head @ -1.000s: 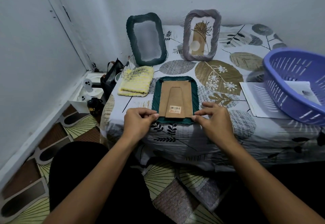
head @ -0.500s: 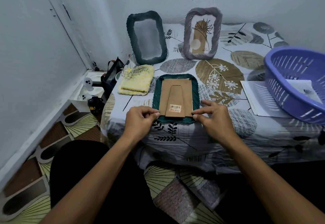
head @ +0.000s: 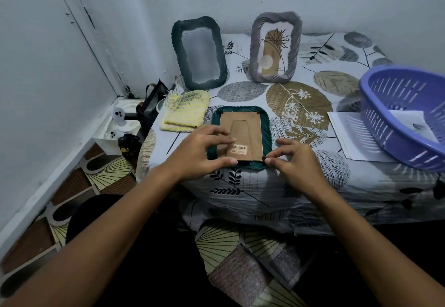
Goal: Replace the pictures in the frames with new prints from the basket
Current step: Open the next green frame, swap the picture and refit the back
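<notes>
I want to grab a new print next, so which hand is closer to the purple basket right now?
Right. The right hand is at the face-down frame's near right corner, on the purple basket's side; the left hand lies over its left edge, farther away.

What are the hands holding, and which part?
The right hand pinches a small black tab at the near right corner of the face-down green frame. The left hand rests spread on its back.

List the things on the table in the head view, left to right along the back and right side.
yellow cloth → standing green frame → standing grey frame → white paper sheets → purple basket
</notes>
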{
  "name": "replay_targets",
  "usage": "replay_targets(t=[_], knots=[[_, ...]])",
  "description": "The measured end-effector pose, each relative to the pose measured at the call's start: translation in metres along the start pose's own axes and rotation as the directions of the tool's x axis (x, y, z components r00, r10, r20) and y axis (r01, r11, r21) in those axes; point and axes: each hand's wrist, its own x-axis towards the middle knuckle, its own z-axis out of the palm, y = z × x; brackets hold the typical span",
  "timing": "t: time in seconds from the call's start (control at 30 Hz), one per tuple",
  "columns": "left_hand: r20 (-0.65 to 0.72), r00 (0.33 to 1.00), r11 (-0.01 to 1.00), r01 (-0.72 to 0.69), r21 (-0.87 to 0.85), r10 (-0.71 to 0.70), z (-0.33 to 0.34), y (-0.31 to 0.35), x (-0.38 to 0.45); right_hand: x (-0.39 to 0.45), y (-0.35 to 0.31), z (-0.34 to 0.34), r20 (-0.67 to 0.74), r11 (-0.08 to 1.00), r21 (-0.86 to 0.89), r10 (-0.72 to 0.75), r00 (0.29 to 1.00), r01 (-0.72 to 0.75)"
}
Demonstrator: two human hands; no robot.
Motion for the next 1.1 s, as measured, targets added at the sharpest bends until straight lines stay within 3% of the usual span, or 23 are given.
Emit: replay_targets(t=[0.13, 0.23, 0.43, 1.1], knots=[[0.203, 0.979, 0.998, -0.040, 0.043, 0.031, 0.008, 0.000, 0.016, 0.000, -0.001, -0.002, 0.010, 1.000, 0.008, 0.008, 1.000, -0.008], [0.276, 0.961, 0.995, -0.045, 0.089, 0.019, 0.014, 0.002, 0.020, 0.000, -0.002, -0.003, 0.017, 1.000, 0.005, 0.010, 1.000, -0.010], [0.291, 0.957, 0.978, -0.069, 0.197, 0.009, 0.018, 0.003, 0.022, 0.001, -0.004, -0.004, 0.032, 1.000, -0.009, 0.009, 0.999, -0.009], [0.314, 0.949, 0.973, -0.048, 0.228, -0.027, 0.017, 0.008, 0.022, 0.007, -0.003, -0.005, 0.066, 1.000, -0.009, -0.012, 0.998, 0.012]])
